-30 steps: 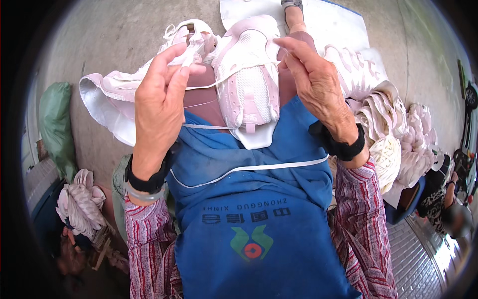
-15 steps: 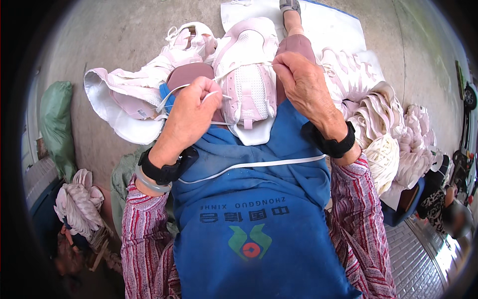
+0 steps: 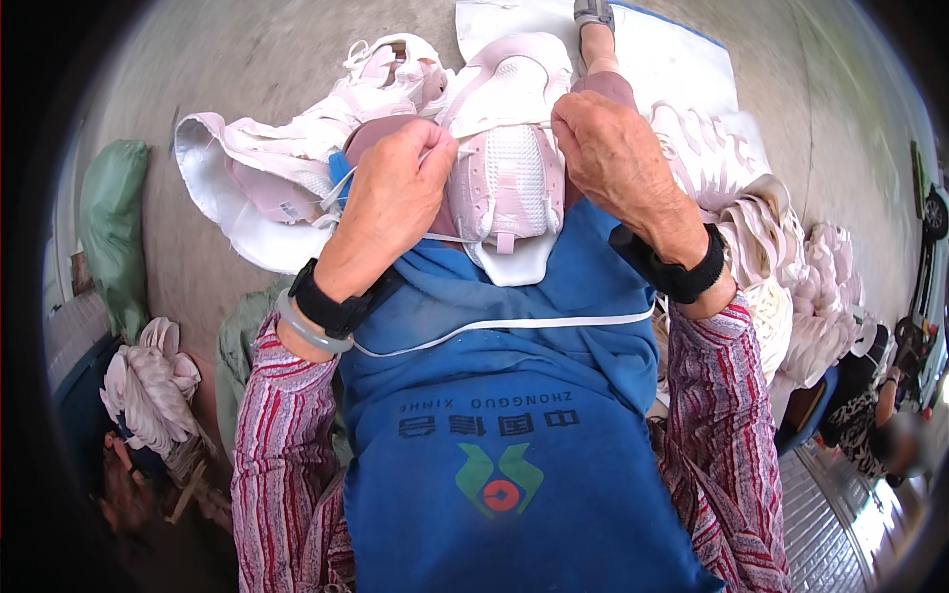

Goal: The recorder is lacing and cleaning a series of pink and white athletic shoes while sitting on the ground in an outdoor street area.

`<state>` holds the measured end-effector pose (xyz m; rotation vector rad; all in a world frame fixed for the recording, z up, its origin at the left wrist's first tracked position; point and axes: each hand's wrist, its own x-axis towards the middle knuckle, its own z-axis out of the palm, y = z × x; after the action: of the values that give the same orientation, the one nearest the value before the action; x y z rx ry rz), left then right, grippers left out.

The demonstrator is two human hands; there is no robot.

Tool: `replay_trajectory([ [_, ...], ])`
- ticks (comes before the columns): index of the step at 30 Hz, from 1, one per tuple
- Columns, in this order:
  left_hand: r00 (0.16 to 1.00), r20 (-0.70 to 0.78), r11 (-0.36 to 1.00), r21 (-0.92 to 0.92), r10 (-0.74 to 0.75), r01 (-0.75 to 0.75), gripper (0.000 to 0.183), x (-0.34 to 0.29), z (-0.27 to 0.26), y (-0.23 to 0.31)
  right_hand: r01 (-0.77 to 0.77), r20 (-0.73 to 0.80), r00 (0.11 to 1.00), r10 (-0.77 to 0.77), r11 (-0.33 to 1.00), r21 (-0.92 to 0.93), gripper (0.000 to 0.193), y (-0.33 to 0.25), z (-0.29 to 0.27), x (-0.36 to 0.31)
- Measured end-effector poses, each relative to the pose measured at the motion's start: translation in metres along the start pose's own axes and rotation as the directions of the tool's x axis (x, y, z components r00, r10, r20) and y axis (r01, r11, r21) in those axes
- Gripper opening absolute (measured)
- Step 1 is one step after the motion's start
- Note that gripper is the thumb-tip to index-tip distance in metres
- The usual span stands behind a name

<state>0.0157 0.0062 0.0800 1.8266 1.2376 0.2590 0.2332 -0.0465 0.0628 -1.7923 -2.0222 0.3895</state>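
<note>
A white and pale pink shoe upper (image 3: 532, 176) lies across my lap, its mesh tongue facing up between two rows of eyelets. White shoelace (image 3: 457, 238) runs beside it on the left. My left hand (image 3: 400, 188) is closed in a pinch on the lace at the left eyelet row. Along the right edge of the upper, my right hand (image 3: 621, 148) has its fingers closed, with lace stretched across the upper toward it; its fingertips are partly hidden. Left of my knee rest more pink and white uppers (image 3: 262, 168), one with laces threaded.
Stacked uppers (image 3: 756, 232) and a bundle of cream laces (image 3: 769, 316) are at my right. Another pile of uppers (image 3: 148, 381) and a green sack (image 3: 114, 237) stand at far left. A blue apron (image 3: 514, 371) covers my lap. Another person (image 3: 870, 425) is at the right edge.
My left hand has moved right and up to the eyelet row, and the loose lace end beside it no longer shows. My right hand stays closed beside the upper. The view has shifted slightly.
</note>
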Motion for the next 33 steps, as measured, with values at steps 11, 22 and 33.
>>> replay_trajectory([
  [11,0.988,-0.125,0.995,-0.024,0.094,-0.097,0.022,0.018,0.007,-0.004,-0.023,0.064,0.998,0.017,0.996,0.086,0.017,-0.001,-0.004,0.005],
  [22,0.934,-0.029,0.856,0.410,0.357,-0.315,0.018,0.033,0.001,0.002,0.100,0.004,0.995,-0.100,0.992,-0.078,0.011,-0.009,-0.004,0.011],
  [33,0.995,0.062,0.996,0.044,-0.080,0.077,0.021,0.041,-0.002,0.010,-0.484,0.255,0.875,0.412,0.719,0.499,0.026,0.012,0.008,0.004],
])
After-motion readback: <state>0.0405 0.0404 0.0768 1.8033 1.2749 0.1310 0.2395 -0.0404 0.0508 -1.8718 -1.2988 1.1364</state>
